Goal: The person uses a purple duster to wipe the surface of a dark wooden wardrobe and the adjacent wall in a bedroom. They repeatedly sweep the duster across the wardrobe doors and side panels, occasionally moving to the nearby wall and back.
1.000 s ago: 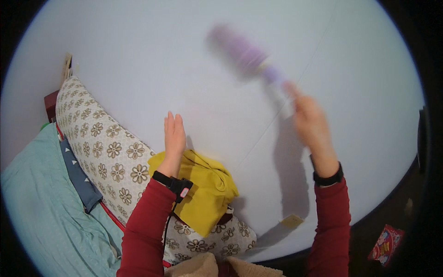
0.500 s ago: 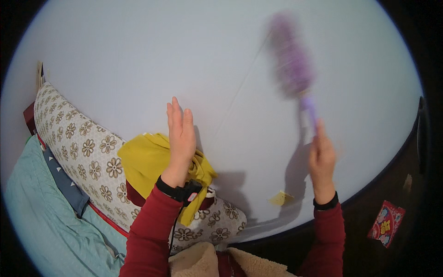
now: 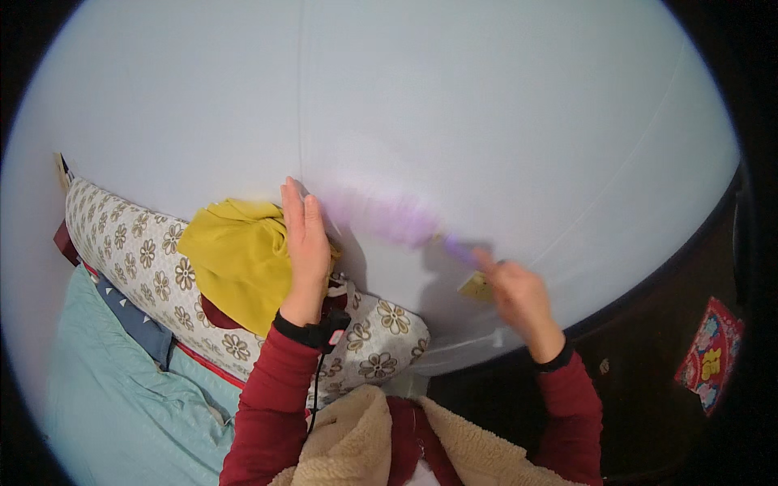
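Observation:
My right hand (image 3: 520,298) is closed round the handle of a purple fluffy duster (image 3: 385,219). The duster's head is smeared by motion and lies across the pale wall (image 3: 486,121), its tip pointing toward my left hand. With fingers stretched out, my left hand (image 3: 306,247) is held up at the wall and holds nothing; whether the palm touches it I cannot tell. A yellow cloth (image 3: 235,259) lies just beside that hand, over a long cushion with a flower pattern (image 3: 154,263).
Light-blue bedding (image 3: 138,405) spreads at the lower left, with a dark-blue patterned cloth (image 3: 134,316) by the cushion. A small yellowish patch (image 3: 476,287) shows on the wall beside my right hand. On the dark floor at the right lies a red decorated packet (image 3: 711,356).
The duster has swung down and to the left, from upright to nearly level. My right hand has moved left and slightly down; my left hand stays raised and open.

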The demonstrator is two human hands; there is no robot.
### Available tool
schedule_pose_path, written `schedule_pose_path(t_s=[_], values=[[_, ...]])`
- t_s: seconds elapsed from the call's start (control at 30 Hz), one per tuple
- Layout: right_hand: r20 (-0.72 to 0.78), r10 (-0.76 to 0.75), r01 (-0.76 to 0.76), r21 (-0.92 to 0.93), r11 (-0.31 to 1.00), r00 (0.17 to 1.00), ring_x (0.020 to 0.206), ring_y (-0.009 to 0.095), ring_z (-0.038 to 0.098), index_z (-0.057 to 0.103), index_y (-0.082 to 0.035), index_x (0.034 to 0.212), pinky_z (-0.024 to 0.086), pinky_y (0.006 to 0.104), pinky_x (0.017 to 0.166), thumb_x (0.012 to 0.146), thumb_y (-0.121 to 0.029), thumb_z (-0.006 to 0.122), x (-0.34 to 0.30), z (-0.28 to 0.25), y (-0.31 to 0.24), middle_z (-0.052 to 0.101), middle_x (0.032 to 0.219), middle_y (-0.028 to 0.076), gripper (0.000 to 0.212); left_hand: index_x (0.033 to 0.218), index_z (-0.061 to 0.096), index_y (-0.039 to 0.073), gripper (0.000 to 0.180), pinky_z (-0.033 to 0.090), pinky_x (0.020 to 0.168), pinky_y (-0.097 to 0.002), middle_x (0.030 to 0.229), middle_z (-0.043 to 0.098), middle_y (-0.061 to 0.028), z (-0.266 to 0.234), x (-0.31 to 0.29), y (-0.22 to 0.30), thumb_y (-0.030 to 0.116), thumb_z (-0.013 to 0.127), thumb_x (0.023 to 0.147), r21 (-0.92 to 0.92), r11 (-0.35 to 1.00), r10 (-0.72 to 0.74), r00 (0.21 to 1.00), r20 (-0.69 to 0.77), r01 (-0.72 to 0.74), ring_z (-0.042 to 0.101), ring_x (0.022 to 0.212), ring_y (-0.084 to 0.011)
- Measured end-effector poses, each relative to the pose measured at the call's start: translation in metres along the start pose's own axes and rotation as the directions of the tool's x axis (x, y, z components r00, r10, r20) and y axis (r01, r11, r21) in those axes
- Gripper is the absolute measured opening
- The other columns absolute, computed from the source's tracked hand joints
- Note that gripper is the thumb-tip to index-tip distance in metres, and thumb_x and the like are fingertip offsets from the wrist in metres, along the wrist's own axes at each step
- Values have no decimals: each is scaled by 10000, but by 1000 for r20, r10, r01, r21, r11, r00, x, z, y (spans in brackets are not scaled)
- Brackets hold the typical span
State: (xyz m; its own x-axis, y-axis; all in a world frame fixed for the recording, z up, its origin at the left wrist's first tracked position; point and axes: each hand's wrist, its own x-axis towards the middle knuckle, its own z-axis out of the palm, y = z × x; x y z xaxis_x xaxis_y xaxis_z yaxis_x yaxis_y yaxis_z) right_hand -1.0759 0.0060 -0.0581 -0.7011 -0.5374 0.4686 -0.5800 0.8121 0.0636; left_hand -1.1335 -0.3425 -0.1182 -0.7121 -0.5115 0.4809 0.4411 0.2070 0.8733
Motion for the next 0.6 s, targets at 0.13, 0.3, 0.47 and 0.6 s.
schedule_pose_path(t_s=[0.13,0.3,0.47,0.6], values=[[369,38,11,-129,992,929,679,309,628,668,-274,1349,519,438,606,849,-32,622,-32,7,1,602,751,96,557,1605,250,-28,638,140,1266,-405,1687,209,-220,1,-9,6,346,416,1116,-55,998,-27,999,-20,26,168,1576,-322],[-217,226,-244,-61,968,950,768,296,661,648,-192,1393,530,398,677,888,5,619,-47,-81,50,659,852,126,543,1617,245,0,639,129,1263,-434,1695,178,-227,17,-18,41,351,423,1114,15,984,179,984,25,-179,144,1581,-337],[-696,530,-315,426,848,485,1060,196,695,536,-63,1494,533,310,909,1047,-84,563,-57,-79,75,668,1368,150,449,1632,215,25,632,135,1258,-448,1703,140,-229,41,-38,61,328,419,1116,28,970,233,960,157,-240,119,1585,-350],[-246,157,-178,-66,982,956,771,340,661,661,-183,1364,553,398,676,914,-58,618,-75,-32,51,694,950,139,469,1635,210,32,625,151,1255,-444,1701,141,-235,47,-43,56,318,413,1117,91,969,208,960,188,-228,116,1585,-353]])
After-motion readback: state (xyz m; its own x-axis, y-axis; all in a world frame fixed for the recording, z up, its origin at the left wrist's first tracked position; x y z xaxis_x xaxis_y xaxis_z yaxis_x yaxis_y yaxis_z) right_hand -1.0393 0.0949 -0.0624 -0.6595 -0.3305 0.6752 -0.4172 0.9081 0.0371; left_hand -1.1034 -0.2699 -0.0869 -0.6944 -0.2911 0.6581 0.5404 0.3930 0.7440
